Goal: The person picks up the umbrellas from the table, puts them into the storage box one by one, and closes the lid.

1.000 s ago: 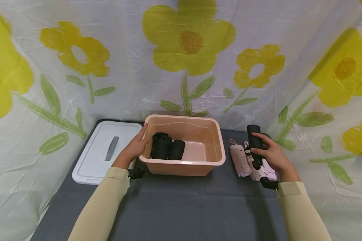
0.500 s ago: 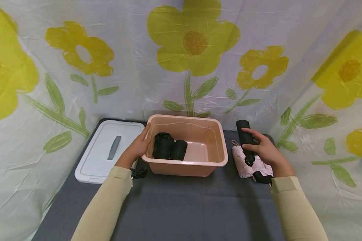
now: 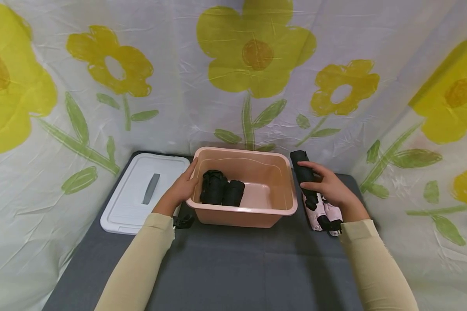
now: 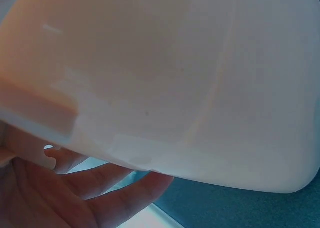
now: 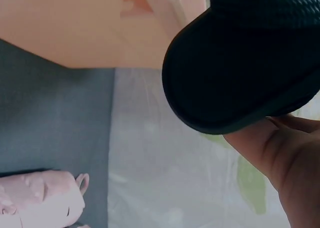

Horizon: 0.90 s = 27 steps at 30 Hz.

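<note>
My right hand grips a black folded umbrella by its side, holding it tilted just right of the peach plastic bin. In the right wrist view the umbrella's dark rounded end looms close, with the thumb against it. At the bin's left end, my left hand holds the rim; its fingers lie along the outside in the left wrist view. Two black rolled bundles, like folded umbrellas, lie side by side in the bin's left half. Pink folded umbrellas lie below my right hand, partly hidden.
A white lid with a grey handle lies left of the bin. Dark grey cloth covers the table. A flower-printed curtain hangs close behind and at both sides.
My right hand has carried the black umbrella leftward, from above the pink umbrellas to beside the bin's right rim. The left hand stays on the bin. The whole view has shifted slightly.
</note>
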Each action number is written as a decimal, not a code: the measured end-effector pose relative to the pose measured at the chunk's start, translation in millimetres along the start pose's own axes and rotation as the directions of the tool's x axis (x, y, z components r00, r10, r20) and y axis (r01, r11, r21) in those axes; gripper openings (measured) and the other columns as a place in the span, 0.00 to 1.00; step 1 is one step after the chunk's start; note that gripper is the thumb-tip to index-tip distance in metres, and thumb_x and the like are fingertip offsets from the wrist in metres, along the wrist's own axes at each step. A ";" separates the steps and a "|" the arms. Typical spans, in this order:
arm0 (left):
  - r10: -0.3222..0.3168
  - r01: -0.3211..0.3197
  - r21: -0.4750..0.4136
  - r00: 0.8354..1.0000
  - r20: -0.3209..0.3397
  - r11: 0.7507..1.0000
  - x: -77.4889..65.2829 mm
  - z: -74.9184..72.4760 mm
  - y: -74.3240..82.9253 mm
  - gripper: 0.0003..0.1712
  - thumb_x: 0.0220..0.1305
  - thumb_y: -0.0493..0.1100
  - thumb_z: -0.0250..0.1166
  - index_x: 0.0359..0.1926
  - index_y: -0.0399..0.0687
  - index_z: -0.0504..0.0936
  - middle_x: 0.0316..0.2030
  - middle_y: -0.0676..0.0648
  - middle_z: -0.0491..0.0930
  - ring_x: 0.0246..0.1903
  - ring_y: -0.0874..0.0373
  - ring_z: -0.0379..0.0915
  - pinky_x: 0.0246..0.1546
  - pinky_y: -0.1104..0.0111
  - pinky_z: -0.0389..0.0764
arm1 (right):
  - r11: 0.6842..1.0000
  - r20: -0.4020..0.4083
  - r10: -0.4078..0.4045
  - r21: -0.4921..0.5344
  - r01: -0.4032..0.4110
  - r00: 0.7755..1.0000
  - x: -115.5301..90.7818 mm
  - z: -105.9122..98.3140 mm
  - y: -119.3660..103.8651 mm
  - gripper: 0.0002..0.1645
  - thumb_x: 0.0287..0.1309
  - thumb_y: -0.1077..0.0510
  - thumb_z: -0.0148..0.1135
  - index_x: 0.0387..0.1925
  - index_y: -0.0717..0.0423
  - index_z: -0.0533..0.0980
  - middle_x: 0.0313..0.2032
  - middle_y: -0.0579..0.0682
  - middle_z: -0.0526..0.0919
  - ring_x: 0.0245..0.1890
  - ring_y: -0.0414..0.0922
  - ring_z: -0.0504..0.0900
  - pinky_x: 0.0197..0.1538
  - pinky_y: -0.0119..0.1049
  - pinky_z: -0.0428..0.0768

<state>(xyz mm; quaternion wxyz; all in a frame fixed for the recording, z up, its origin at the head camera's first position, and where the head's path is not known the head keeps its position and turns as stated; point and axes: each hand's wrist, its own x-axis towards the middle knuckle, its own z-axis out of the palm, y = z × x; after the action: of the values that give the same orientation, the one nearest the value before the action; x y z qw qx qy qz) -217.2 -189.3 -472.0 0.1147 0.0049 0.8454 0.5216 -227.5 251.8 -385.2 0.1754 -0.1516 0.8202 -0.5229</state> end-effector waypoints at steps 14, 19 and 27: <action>0.014 -0.014 -0.005 1.000 -0.006 1.000 -3.0 0.0 4.0 0.38 0.74 0.41 0.40 0.77 0.67 0.36 0.77 0.41 0.41 0.75 0.40 0.41 0.72 0.44 0.48 | 0.992 0.067 0.060 -0.117 -0.052 0.996 25.9 18.9 -17.0 0.38 0.59 0.57 0.66 0.69 0.36 0.64 0.70 0.57 0.60 0.57 0.59 0.76 0.47 0.44 0.81; 0.012 -0.012 0.004 1.000 -0.009 1.000 -3.1 -0.4 3.2 0.38 0.74 0.41 0.40 0.77 0.67 0.36 0.77 0.40 0.42 0.75 0.40 0.41 0.72 0.44 0.48 | 0.989 0.101 0.057 -0.145 -0.042 0.993 38.6 25.3 -21.7 0.39 0.57 0.59 0.67 0.69 0.38 0.65 0.69 0.58 0.59 0.54 0.59 0.77 0.45 0.44 0.81; -0.002 0.002 -0.002 1.000 -0.006 1.000 -4.3 -0.7 4.1 0.36 0.75 0.43 0.39 0.77 0.70 0.36 0.77 0.42 0.41 0.74 0.39 0.43 0.70 0.43 0.52 | 0.979 0.159 0.068 -0.200 -0.035 0.985 57.6 37.1 -27.9 0.38 0.55 0.58 0.69 0.67 0.36 0.68 0.74 0.54 0.51 0.56 0.59 0.75 0.47 0.44 0.80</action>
<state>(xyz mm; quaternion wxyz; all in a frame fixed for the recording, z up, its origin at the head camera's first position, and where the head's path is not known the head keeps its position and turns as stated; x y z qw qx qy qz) -213.6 -188.6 -467.3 0.1129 0.0024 0.8453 0.5223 -260.5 185.7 -381.8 0.2406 -0.1897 0.8540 -0.4204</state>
